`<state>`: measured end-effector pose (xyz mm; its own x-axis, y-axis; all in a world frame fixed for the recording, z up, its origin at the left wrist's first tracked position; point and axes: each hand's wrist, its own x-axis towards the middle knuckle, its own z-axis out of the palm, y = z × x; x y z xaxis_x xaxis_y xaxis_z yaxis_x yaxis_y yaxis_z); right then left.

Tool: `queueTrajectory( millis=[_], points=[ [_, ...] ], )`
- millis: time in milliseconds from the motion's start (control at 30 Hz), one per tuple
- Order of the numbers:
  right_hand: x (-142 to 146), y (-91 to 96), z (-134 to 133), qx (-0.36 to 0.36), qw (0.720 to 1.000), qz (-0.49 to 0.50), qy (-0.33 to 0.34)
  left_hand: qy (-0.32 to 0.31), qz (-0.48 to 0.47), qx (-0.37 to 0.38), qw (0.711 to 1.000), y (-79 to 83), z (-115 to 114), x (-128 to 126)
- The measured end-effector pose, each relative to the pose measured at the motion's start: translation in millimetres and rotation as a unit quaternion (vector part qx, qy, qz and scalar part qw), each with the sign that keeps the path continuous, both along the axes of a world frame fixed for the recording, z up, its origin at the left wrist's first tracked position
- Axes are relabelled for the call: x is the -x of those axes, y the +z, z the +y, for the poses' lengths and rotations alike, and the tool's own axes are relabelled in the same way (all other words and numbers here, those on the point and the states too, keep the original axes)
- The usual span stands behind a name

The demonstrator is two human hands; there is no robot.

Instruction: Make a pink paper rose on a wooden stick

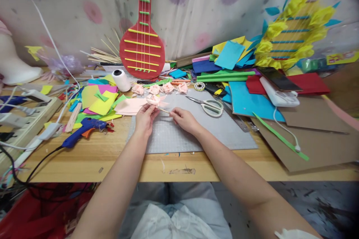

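Over the grey cutting mat (185, 138), my left hand (146, 119) is closed on a pale pink paper flower (154, 101) from below. A thin wooden stick (164, 111) runs rightward from the flower. My right hand (183, 118) pinches the stick's other end. Several finished-looking pink paper roses (167, 88) stand in a row behind the flower. Folded pale pink paper (127, 106) lies left of my left hand. Scissors (210, 106) with whitish handles rest shut on the mat to the right of my right hand.
A blue glue gun (86, 130) lies at left, its cable trailing past a power strip (33, 127). A white thread spool (121, 80) stands before a red paper instrument (142, 50). Blue sheets (252, 99), a phone (277, 78) and brown cardboard (314, 149) lie at right.
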<state>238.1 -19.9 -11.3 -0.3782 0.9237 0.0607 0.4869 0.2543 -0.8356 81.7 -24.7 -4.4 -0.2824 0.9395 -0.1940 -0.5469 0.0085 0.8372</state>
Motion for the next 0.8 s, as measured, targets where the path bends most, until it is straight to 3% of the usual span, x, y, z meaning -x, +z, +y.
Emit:
queueTrajectory(
  millis=[400, 800],
  points=[
    [-2.7, -0.5, 2.5, -0.031, 0.999, -0.012, -0.009, 0.003, -0.023, 0.006, 1.0, 0.6, -0.6, -0.7],
    [-3.6, 5.8, -1.6, 0.035, 0.998, 0.001, 0.047, 0.019, -0.015, 0.001, 1.0, -1.2, 0.7, -1.2]
  ],
)
